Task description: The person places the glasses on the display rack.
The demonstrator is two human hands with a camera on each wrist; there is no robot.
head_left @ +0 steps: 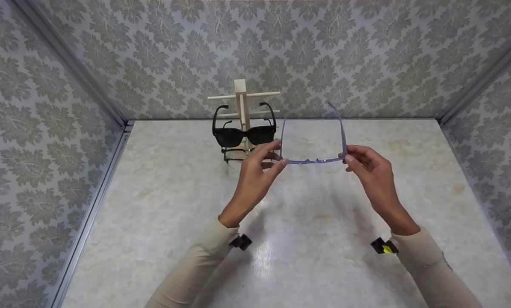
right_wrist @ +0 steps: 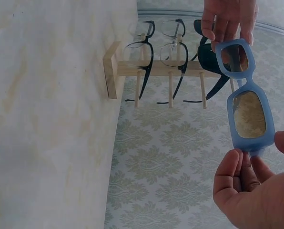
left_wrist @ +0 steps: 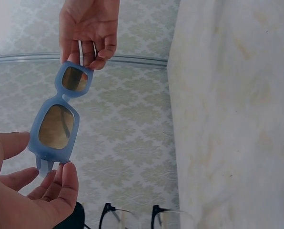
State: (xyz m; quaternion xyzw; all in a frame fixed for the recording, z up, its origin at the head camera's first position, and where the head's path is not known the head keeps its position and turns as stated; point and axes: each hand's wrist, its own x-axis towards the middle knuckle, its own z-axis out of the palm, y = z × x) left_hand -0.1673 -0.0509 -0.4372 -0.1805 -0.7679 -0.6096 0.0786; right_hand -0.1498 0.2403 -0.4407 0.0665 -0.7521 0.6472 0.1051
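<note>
Blue-framed sunglasses [head_left: 311,161] with brownish lenses [left_wrist: 59,127] are held up above the table, their temples spread and pointing toward the back wall. My left hand [head_left: 257,171] pinches the left end of the frame between thumb and fingers. At the other end, my right hand [head_left: 370,171] pinches the frame near the hinge. Just left of the sunglasses stands a wooden glasses rack [right_wrist: 156,69]. Black sunglasses [head_left: 238,136] hang on it, with clear-lensed eyeglasses [head_left: 234,154] below them, partly hidden by my left hand in the head view.
The rack's upper pegs [head_left: 261,93] stick out to both sides above the black sunglasses. The rack stands on a pale marbled table [head_left: 306,239] near the back. Patterned panels [head_left: 306,55] rise at the back and both sides, with a metal rail [head_left: 88,214] along the table's left edge.
</note>
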